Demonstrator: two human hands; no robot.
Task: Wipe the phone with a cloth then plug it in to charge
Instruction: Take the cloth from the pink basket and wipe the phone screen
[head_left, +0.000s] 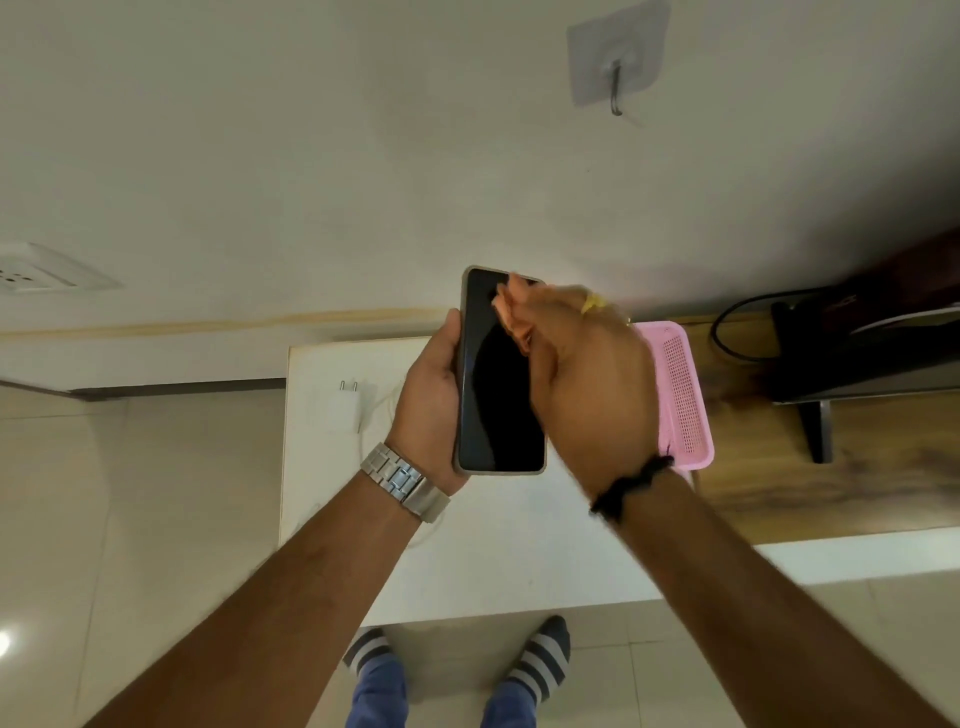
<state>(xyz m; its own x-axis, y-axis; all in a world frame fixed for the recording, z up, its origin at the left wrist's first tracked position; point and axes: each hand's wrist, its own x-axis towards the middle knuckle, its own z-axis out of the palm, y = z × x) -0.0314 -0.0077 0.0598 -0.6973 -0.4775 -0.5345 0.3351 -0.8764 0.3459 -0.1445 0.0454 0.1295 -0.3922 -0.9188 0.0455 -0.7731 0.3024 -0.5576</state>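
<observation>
Two hands work over a white table (493, 561): the left hand (431, 410) grips the phone (501, 379) along its edge, screen up and dark, while the right hand (587, 374) pinches an orange cloth (511, 312) against the upper part of the glass. Below on the tabletop lies a white charger (345, 408) with its cable, left of the phone. A pink basket (683, 395) sits just right of the right hand, and a wall socket (44, 270) shows far left

You're standing in a home room: socked feet (540, 660) on pale floor tiles (130, 519), a white table (519, 561) against the wall, a pink plastic basket (683, 395) on it, a stick-on hook (615, 62) above.
</observation>
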